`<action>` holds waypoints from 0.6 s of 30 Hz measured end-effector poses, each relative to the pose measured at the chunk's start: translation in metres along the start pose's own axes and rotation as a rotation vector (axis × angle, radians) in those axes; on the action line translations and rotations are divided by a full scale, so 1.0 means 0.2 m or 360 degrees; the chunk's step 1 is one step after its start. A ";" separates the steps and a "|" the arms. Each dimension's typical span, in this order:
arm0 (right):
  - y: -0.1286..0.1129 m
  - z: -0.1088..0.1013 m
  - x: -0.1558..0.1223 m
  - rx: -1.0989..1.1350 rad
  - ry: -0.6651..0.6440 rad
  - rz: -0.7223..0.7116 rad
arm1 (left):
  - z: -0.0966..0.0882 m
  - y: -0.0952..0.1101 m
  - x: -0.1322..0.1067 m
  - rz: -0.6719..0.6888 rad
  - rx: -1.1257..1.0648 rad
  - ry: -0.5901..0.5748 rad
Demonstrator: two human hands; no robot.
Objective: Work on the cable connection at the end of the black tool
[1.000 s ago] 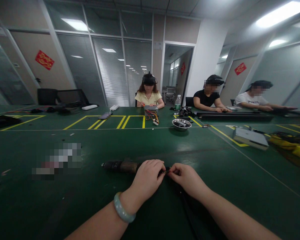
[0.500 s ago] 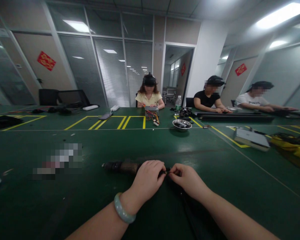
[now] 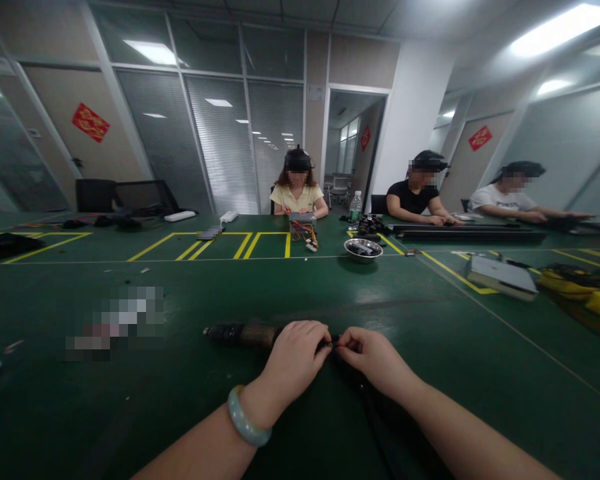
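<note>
**Desk:** What are the two hands doing at the near edge of the green worktable (image 3: 130,413)?

**Photographer:** The left hand (image 3: 295,360), a pale jade bangle (image 3: 247,421) on its wrist, is curled over the end of a dark cylindrical tool (image 3: 243,333) that lies flat on the mat, its tip pointing left. That grip seems to pin the tool down. The right hand (image 3: 375,357) meets it with fingertips pinched narrow on a small dark part at the tool's end; what the part is, I cannot tell.

**Desk:** And the black line under the wrists?

**Photographer:** A black cable (image 3: 375,413) trails from the tool toward the person, likely kept slack.

**Desk:** Others?

**Photographer:** Three people sit along the far side, a steel bowl (image 3: 363,249) and a water bottle (image 3: 355,206) before them.
</note>
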State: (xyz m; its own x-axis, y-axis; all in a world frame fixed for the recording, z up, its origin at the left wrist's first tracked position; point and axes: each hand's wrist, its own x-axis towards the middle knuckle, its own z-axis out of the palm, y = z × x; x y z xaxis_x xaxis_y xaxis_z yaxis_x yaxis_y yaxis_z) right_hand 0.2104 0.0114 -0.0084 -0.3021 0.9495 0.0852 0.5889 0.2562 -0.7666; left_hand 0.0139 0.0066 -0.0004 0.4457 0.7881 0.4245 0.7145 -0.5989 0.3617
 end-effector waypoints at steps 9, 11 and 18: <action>0.00 -0.01 0.00 -0.0263 0.0064 -0.0074 | 0.01 -0.02 0.00 0.0016 -0.0008 -0.0035; -0.01 -0.02 0.00 -0.0344 0.0097 -0.0107 | 0.02 -0.02 0.00 0.0024 -0.0006 -0.0038; -0.03 -0.01 -0.01 -0.0221 0.0085 -0.0006 | 0.01 -0.02 0.01 0.0021 0.0020 -0.0052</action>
State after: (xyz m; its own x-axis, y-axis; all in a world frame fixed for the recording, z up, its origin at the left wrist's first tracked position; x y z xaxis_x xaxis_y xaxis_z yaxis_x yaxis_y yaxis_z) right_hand 0.2086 0.0087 -0.0026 -0.2664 0.9558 0.1242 0.6872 0.2786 -0.6709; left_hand 0.0136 0.0098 -0.0029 0.4724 0.7843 0.4021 0.7150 -0.6078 0.3456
